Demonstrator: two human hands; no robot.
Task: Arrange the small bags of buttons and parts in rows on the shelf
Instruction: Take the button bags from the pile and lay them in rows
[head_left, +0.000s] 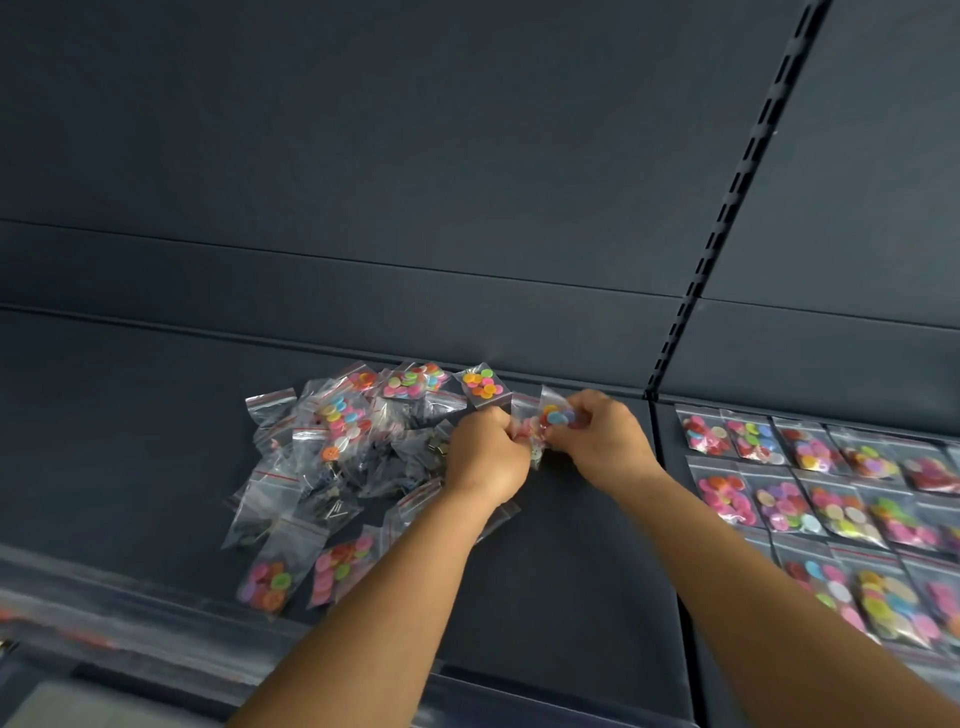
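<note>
A loose heap of small clear zip bags (343, 457) with coloured buttons and dark metal parts lies on the dark shelf (582, 571). My left hand (485, 457) grips a bag with pink and red buttons (524, 429) at the heap's right edge. My right hand (602, 441) pinches a bag of blue, yellow and pink buttons (558, 415) just beside it. The two hands nearly touch. On the neighbouring shelf section to the right, button bags (831, 499) lie flat in neat rows.
A slotted upright (727, 208) divides the dark back panel and the two shelf sections. A transparent rail (130, 618) runs along the shelf's front edge at lower left. Bare shelf surface lies between the heap and the arranged rows.
</note>
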